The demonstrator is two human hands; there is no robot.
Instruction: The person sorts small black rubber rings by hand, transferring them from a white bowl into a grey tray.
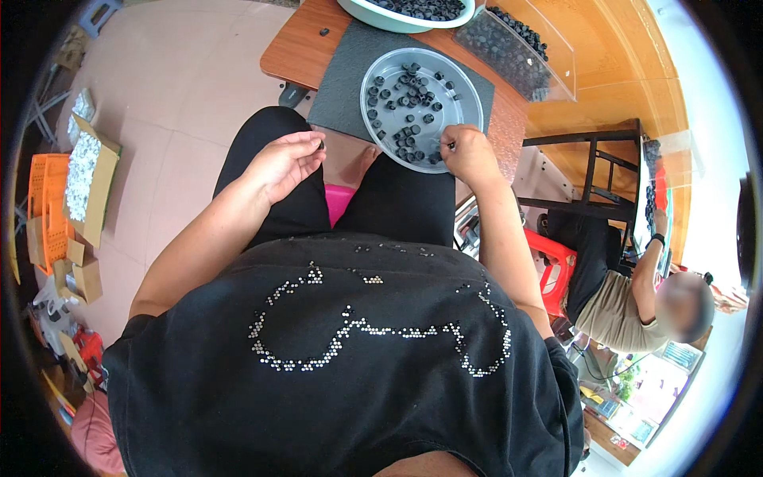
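A round, clear plastic basin (395, 60) holds several small black cylindrical plastic caps (415, 99), scattered over its bottom. My left hand (284, 165) is above my left thigh, to the left of the basin. Its thumb and fingers pinch a small black cap (322, 145), partly hidden by the fingertips. At the basin's near right rim, my right hand (472, 157) is closed, with its thumb and index finger pressed together. A tiny dark piece may be between them, but I cannot make it out.
Under the basin lies a dark mat (338, 99) on a brown table (294, 52). A pale green basin (381, 17) and a clear box (517, 56), both with black parts, stand behind. A person (628, 298) sits at the right. Cartons (99, 187) and an orange crate (54, 211) are left.
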